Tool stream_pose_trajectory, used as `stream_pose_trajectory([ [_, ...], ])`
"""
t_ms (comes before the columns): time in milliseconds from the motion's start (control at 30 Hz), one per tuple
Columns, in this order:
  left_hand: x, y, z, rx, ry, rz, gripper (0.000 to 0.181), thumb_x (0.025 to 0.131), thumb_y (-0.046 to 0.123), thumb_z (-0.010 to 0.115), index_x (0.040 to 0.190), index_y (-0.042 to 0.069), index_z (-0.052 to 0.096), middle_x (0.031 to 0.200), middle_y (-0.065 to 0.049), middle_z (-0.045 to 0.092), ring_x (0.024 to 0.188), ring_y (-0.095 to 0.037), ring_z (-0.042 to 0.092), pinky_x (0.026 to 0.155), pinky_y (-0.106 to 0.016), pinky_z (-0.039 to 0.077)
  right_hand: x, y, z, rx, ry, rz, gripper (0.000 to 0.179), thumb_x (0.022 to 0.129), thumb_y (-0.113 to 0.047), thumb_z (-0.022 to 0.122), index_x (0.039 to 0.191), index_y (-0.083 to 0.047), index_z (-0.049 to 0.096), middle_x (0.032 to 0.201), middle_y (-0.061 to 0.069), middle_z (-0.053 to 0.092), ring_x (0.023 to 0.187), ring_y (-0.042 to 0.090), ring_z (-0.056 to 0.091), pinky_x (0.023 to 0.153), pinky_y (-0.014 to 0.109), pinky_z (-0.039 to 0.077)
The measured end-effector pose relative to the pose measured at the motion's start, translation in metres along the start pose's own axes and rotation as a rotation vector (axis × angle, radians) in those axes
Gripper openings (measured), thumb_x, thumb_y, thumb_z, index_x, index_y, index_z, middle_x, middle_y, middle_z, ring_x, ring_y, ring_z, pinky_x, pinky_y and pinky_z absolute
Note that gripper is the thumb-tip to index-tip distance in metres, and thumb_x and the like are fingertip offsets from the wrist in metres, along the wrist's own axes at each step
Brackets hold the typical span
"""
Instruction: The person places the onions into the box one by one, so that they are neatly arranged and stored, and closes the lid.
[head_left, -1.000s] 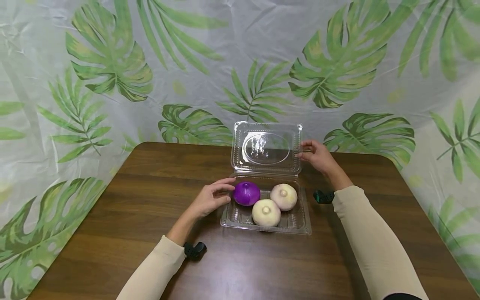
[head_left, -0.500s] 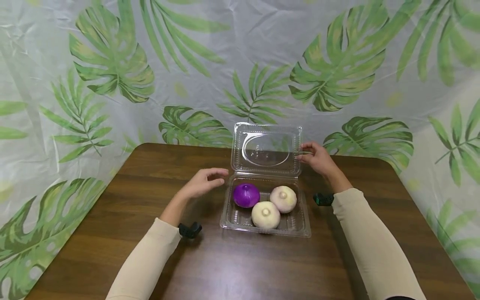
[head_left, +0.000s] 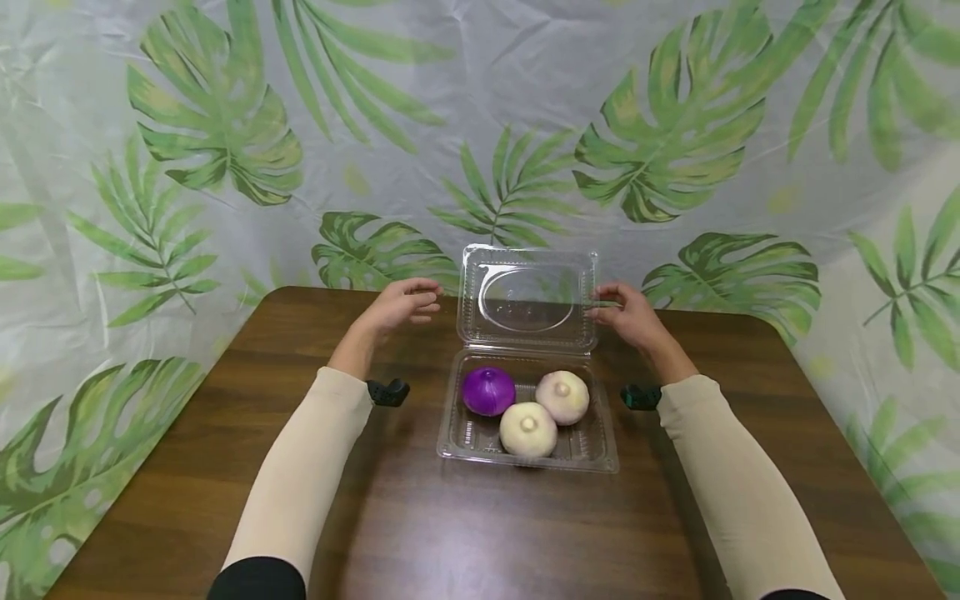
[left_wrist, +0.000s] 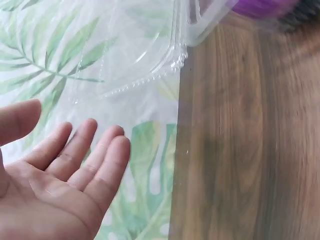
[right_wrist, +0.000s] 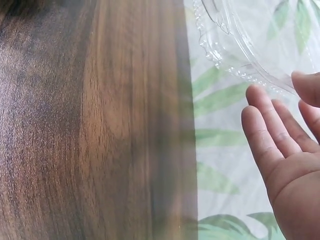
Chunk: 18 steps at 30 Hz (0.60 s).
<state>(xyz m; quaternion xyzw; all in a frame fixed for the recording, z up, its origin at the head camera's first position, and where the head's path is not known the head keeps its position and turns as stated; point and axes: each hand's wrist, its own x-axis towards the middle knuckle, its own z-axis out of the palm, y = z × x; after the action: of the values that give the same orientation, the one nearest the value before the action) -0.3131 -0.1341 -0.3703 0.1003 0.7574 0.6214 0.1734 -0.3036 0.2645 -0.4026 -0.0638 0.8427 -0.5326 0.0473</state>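
Note:
A clear plastic clamshell box [head_left: 460, 433] lies on the table with its lid [head_left: 528, 304] raised at the back. Inside sit a purple onion [head_left: 488, 392] and two pale onions, one at the front [head_left: 528, 430] and one at the right [head_left: 562, 397]. My left hand [head_left: 397, 307] hovers left of the lid, apart from it; the left wrist view shows its fingers [left_wrist: 107, 172] loosely bent around nothing. At the lid's right edge is my right hand [head_left: 630, 317], thumb and fingertips very near or touching the plastic. Its fingers [right_wrist: 262, 132] look relaxed, with no clear pinch.
The brown wooden table [head_left: 480, 533] reaches back to a leaf-printed cloth [head_left: 360, 125] hanging behind it. The raised lid stands close to this cloth. Dark wrist cameras [head_left: 387, 392] are strapped on both wrists.
My left hand has drawn away from beside the purple onion and moved up and back to the lid's left side. My right hand stays by the lid's right edge; box and onions keep their places.

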Motion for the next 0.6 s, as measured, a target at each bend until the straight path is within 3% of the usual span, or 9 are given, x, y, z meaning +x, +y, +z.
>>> stream_pose_trajectory([
  [100, 0.009, -0.005, 0.004, -0.123, 0.014, -0.01, 0.051, 0.105, 0.01, 0.041, 0.152, -0.004, 0.029, 0.158, -0.025, 0.033, 0.144, -0.044, 0.036, 0.119, -0.053, 0.032, 0.002, 0.0, 0.001, 0.015, -0.008, 0.006, 0.05, 0.099, -0.008, 0.056, 0.143, 0.006, 0.035, 0.149, 0.025, 0.042, 0.128, 0.043, 0.052, 0.107, 0.048, 0.048],
  [333, 0.033, -0.024, 0.019, -0.239, 0.05, -0.049, 0.051, 0.106, 0.011, 0.04, 0.155, 0.001, 0.028, 0.16, -0.017, 0.035, 0.143, -0.038, 0.041, 0.117, -0.046, 0.038, 0.006, 0.0, 0.002, 0.01, 0.02, -0.001, 0.051, 0.098, -0.008, 0.058, 0.143, 0.006, 0.036, 0.148, 0.025, 0.045, 0.123, 0.039, 0.056, 0.103, 0.044, 0.052],
  [433, 0.039, -0.029, 0.025, -0.297, 0.076, -0.047, 0.05, 0.104, 0.007, 0.044, 0.152, 0.002, 0.034, 0.157, -0.017, 0.04, 0.139, -0.037, 0.046, 0.113, -0.041, 0.044, 0.006, 0.0, 0.004, 0.015, 0.02, -0.001, 0.053, 0.098, -0.008, 0.059, 0.143, 0.006, 0.036, 0.148, 0.025, 0.045, 0.118, 0.032, 0.061, 0.101, 0.042, 0.053],
  [600, 0.043, -0.029, 0.031, -0.316, 0.111, -0.025, 0.048, 0.1, 0.002, 0.05, 0.148, 0.005, 0.044, 0.153, -0.014, 0.046, 0.133, -0.034, 0.053, 0.103, -0.031, 0.052, 0.006, 0.002, 0.007, 0.039, 0.032, -0.015, 0.05, 0.097, -0.007, 0.059, 0.141, 0.006, 0.038, 0.145, 0.026, 0.046, 0.102, 0.013, 0.064, 0.099, 0.04, 0.055],
])
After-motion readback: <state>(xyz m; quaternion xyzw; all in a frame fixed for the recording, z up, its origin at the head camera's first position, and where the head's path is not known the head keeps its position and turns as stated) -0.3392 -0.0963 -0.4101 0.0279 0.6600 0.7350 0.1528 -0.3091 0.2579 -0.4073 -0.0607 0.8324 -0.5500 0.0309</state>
